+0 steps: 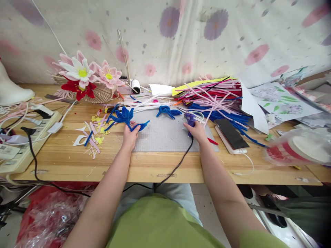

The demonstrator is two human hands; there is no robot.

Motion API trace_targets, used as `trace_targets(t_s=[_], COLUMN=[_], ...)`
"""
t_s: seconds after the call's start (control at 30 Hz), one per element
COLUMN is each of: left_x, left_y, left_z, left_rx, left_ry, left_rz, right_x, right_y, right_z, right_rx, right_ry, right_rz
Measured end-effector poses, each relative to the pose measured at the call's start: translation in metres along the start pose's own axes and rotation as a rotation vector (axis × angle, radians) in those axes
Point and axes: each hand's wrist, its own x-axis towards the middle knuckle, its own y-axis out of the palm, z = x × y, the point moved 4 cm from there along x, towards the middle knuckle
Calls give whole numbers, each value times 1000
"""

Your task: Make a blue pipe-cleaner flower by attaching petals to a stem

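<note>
My left hand (130,136) is closed on a blue pipe-cleaner flower (123,114), above the left edge of the grey cutting mat (165,134). A blue petal-shaped piece (141,126) sticks out to the right from the same fingers; whether it is joined to the flower I cannot tell. My right hand (197,131) grips a purple glue gun (190,119) at the mat's right side, and its black cord (181,162) runs down over the table edge. Between the hands, at the back of the mat, lies another looped blue pipe-cleaner piece (168,112).
Bundles of pipe cleaners (212,96) lie behind the mat. Finished flowers (82,72) stand back left, above scattered scraps (95,132). A power strip (33,141) sits at the left. To the right are a phone (231,133), a red pen (212,141) and a plastic-wrapped tub (297,148).
</note>
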Motion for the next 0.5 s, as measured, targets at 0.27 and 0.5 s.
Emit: trace_targets(t_s=[0.27,0.5], left_x=[2,4], left_y=[4,5], left_z=[1,5], left_rx=[11,-10], left_ry=[1,47], left_rz=[2,44], right_x=[-4,-29], right_y=[1,47], right_z=[11,55], right_rx=[549,451], right_ry=[-25,-93], right_rz=[-28,461])
